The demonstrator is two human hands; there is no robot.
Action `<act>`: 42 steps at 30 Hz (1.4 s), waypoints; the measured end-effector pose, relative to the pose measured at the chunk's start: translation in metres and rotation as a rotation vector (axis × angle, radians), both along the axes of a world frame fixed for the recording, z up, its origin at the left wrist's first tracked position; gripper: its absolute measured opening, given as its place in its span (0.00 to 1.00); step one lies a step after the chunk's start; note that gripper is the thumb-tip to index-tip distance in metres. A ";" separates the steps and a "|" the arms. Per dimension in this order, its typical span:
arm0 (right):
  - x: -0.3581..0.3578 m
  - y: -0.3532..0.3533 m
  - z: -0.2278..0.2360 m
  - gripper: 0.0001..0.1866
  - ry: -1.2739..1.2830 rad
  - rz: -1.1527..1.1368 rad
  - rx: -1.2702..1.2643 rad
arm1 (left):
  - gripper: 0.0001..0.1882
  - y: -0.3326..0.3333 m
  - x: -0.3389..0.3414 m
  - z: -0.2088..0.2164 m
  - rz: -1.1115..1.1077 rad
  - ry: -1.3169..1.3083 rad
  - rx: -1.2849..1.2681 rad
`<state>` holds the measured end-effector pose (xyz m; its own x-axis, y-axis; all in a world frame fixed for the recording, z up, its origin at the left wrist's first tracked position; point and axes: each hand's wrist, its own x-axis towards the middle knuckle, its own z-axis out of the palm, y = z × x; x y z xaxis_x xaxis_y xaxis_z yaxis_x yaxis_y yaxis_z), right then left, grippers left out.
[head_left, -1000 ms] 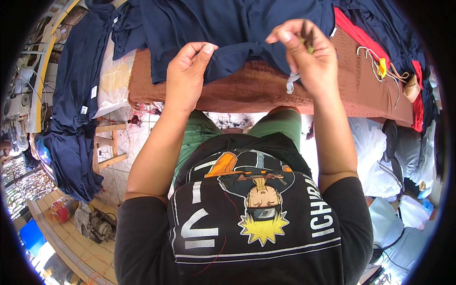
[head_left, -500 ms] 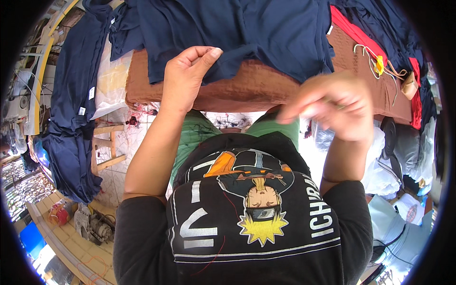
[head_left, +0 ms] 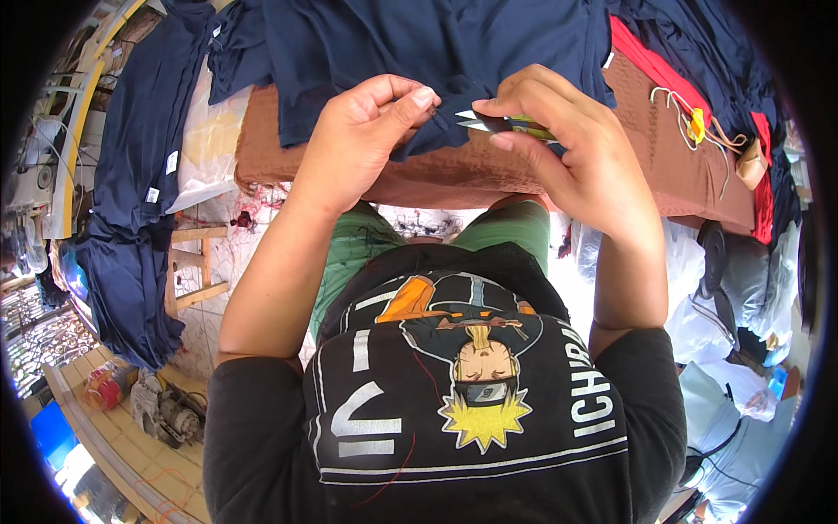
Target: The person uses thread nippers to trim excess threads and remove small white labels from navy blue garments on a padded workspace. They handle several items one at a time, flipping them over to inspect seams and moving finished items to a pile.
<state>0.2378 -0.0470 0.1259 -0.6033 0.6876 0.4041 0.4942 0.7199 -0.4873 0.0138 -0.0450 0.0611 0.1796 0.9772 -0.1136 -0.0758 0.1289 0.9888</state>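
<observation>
A navy blue garment lies spread over the brown cloth-covered table in front of me. My left hand is closed in a pinch at the garment's near edge; fine dark strands, perhaps thread, show at its fingertips. My right hand grips a pair of thread snips with yellow-green handles. Their two pointed blades stand apart and point left toward the pinching fingertips, a short gap away. The near part of the garment hangs between both hands.
Brown cloth covers the table. On its right lie a red strip, cords with a yellow piece and more navy fabric. Another navy garment hangs at the left above a wooden stool. Clear plastic bags stand lower right.
My right hand has moved up and left, bringing the snips near my left fingertips. My left hand has shifted slightly right, still pinching.
</observation>
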 end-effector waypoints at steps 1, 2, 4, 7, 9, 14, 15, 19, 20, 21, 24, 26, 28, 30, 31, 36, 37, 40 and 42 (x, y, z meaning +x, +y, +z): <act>-0.002 0.001 -0.002 0.10 0.003 0.001 0.004 | 0.12 0.000 0.000 -0.001 -0.005 0.000 0.014; -0.004 0.002 -0.003 0.10 0.006 0.003 0.009 | 0.12 -0.001 0.000 -0.001 -0.010 -0.001 0.029; -0.006 0.004 -0.005 0.10 0.001 0.009 0.019 | 0.12 -0.001 0.000 -0.001 -0.019 0.012 0.053; -0.008 0.005 -0.006 0.10 -0.014 0.002 0.019 | 0.12 -0.002 -0.001 0.003 -0.024 0.044 0.074; -0.008 0.005 -0.006 0.10 -0.025 -0.001 0.017 | 0.12 -0.003 0.000 0.004 -0.023 0.056 0.080; -0.010 0.003 -0.006 0.10 -0.026 0.015 -0.008 | 0.12 -0.002 0.000 -0.001 -0.027 0.095 0.152; -0.011 0.002 -0.005 0.11 -0.039 0.017 -0.009 | 0.12 -0.002 0.001 -0.003 -0.027 0.100 0.168; -0.011 0.002 -0.005 0.10 -0.075 0.048 0.034 | 0.12 0.001 -0.001 -0.007 -0.060 0.128 0.180; -0.010 0.002 -0.006 0.09 -0.081 0.060 0.057 | 0.12 0.000 0.000 -0.006 -0.058 0.144 0.195; -0.009 0.003 -0.005 0.09 -0.076 0.057 0.036 | 0.12 -0.001 0.001 -0.006 -0.054 0.161 0.208; -0.004 0.006 -0.003 0.08 -0.054 0.054 -0.019 | 0.12 -0.003 0.002 -0.002 -0.072 0.210 0.229; 0.000 0.009 -0.001 0.08 -0.031 0.057 -0.041 | 0.12 -0.004 0.004 0.000 -0.082 0.221 0.225; 0.001 0.011 0.000 0.08 -0.055 0.073 -0.033 | 0.12 -0.005 0.006 0.002 -0.096 0.239 0.228; 0.001 0.012 0.000 0.08 -0.071 0.086 -0.032 | 0.12 -0.005 0.006 0.004 -0.109 0.270 0.238; 0.001 0.013 0.000 0.08 -0.076 0.090 -0.035 | 0.12 -0.005 0.007 0.005 -0.113 0.287 0.241; -0.003 0.015 0.000 0.08 -0.100 0.105 -0.050 | 0.11 -0.007 0.012 0.004 -0.103 0.286 0.241; -0.004 0.015 -0.001 0.08 -0.103 0.104 -0.055 | 0.11 -0.007 0.011 0.005 -0.106 0.304 0.244; -0.005 0.015 -0.003 0.08 -0.112 0.103 -0.053 | 0.12 -0.007 0.011 0.007 -0.109 0.346 0.247; -0.005 0.015 -0.004 0.08 -0.121 0.103 -0.050 | 0.12 -0.007 0.011 0.006 -0.105 0.362 0.242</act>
